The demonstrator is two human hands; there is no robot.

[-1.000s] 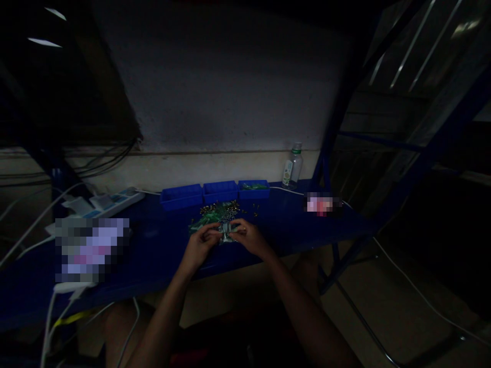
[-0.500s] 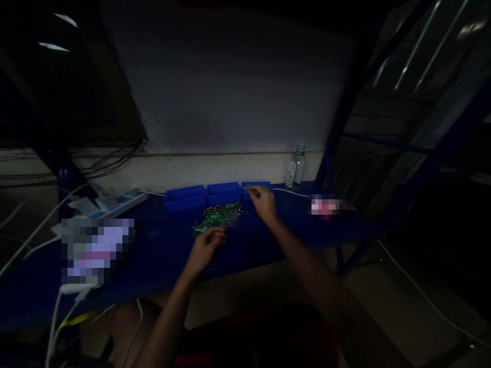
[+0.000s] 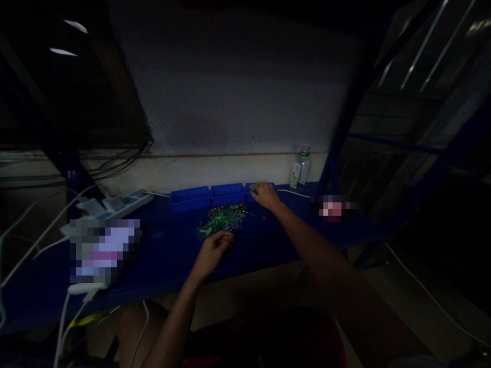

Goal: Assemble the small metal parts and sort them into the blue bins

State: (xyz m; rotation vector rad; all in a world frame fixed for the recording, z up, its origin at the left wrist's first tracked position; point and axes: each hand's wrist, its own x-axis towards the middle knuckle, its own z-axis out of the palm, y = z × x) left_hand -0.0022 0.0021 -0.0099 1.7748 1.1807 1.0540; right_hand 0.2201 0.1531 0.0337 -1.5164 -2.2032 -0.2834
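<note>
My right hand (image 3: 265, 195) reaches over the rightmost blue bin (image 3: 271, 185). Its fingers are bent, and a small green piece (image 3: 252, 189) shows between the fingertips; the dim light hides its exact kind. Close to the front of the pile, my left hand (image 3: 215, 250) is curled with thumb and fingers together; what they hold, if anything, I cannot make out. The pile mixes green flat pieces (image 3: 217, 223), silver screw-like pins (image 3: 237, 221) and small brass-coloured parts (image 3: 241, 208). A few loose bits (image 3: 263, 217) lie to its right.
A middle blue bin (image 3: 228, 194) and a left blue bin (image 3: 190, 199) stand along the wall. A clear bottle (image 3: 300, 171) is at the back right. At left, a white power strip (image 3: 130, 203) with plugs and cables lies beside a blurred-out item (image 3: 107, 250). The blue table (image 3: 161, 255) ends at the front.
My right hand has turned lower over the rightmost bin, the green piece now partly covered by its fingers. My left hand stays by the pile. The whole view has shifted slightly.
</note>
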